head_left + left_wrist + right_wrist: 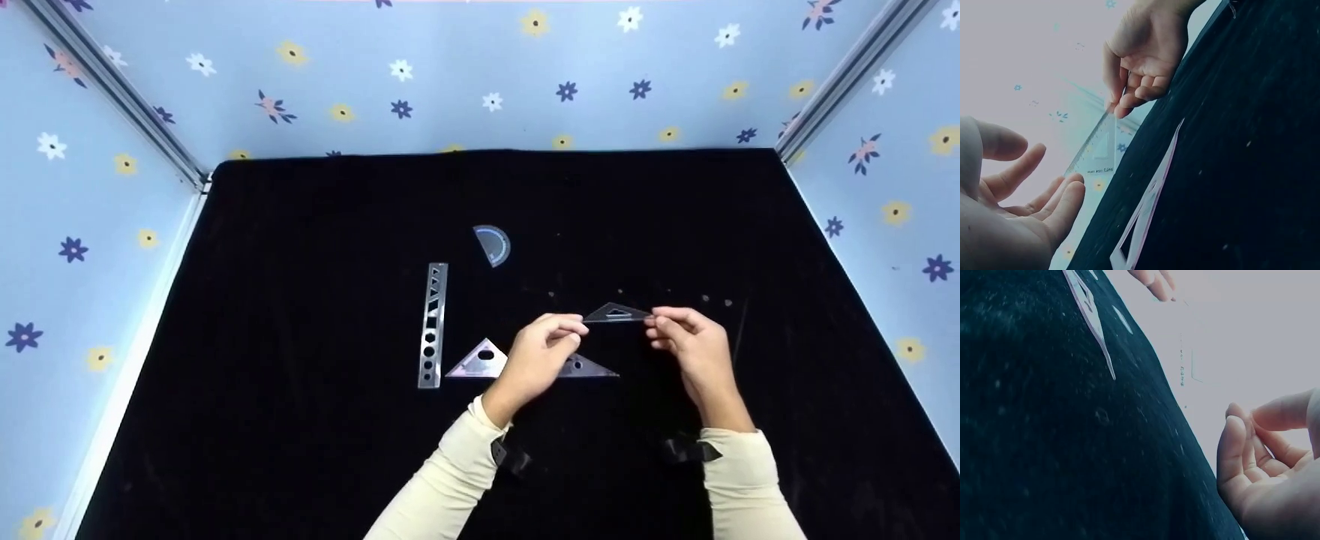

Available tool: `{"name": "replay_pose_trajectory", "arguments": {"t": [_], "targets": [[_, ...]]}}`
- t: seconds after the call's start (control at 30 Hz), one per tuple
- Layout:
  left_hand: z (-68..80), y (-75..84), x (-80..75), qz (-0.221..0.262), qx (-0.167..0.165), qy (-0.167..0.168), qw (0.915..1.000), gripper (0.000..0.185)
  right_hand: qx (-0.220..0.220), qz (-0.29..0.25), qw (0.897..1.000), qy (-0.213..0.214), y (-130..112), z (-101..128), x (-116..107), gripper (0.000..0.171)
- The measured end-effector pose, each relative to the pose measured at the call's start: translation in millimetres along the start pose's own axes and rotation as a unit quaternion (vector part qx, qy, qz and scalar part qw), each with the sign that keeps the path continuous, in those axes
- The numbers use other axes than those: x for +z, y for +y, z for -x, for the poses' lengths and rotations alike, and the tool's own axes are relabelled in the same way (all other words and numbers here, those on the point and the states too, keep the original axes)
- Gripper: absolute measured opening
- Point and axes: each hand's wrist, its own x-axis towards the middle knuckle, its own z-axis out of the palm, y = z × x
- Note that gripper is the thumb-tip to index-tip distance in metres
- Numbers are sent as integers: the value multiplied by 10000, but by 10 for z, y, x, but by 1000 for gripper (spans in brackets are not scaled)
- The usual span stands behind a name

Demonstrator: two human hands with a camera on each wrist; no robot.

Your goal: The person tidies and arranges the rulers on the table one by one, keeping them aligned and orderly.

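A small clear triangular set square (619, 313) is held up over the black cloth. My right hand (696, 346) pinches its right corner between thumb and fingertips, as the right wrist view also shows. At the other corner is my left hand (538, 351); in the left wrist view its fingertips (1074, 183) lie right at the corner while the thumb (1002, 142) stands apart. Below the left hand, a larger set square (480, 361) lies flat, its middle hidden by that hand.
Left of the large set square lies a clear ruler (433, 326) with cut-out shapes. A protractor (493, 245) rests farther back. Small specks dot the black cloth (300, 315). Flower-patterned walls (450, 75) enclose the back and sides, with metal posts in the corners.
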Motion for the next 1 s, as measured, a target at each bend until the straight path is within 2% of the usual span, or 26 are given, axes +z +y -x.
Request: {"name": "replay_pose_trajectory", "arguments": {"t": [0.27, 0.5, 0.63, 0.83, 1.0], "targets": [[54, -77, 149, 1023, -322, -246, 9939, 25, 169, -195, 9995, -192, 15, 8, -249, 23], [87, -98, 224, 373, -145, -303, 9987, 13, 232, -167, 9988, -396, 62, -11, -381, 25], [59, -123, 237, 472, -246, -335, 9980, 13, 258, 42, 9981, -549, 74, -17, -435, 25], [-7, -376, 309, 889, -486, -373, 9942, 16, 136, 507, 9964, -664, 50, -30, -492, 24], [-10, -452, 344, 1205, -566, -450, 9901, 14, -64, 1285, 9886, -786, -9, -24, -540, 29]]}}
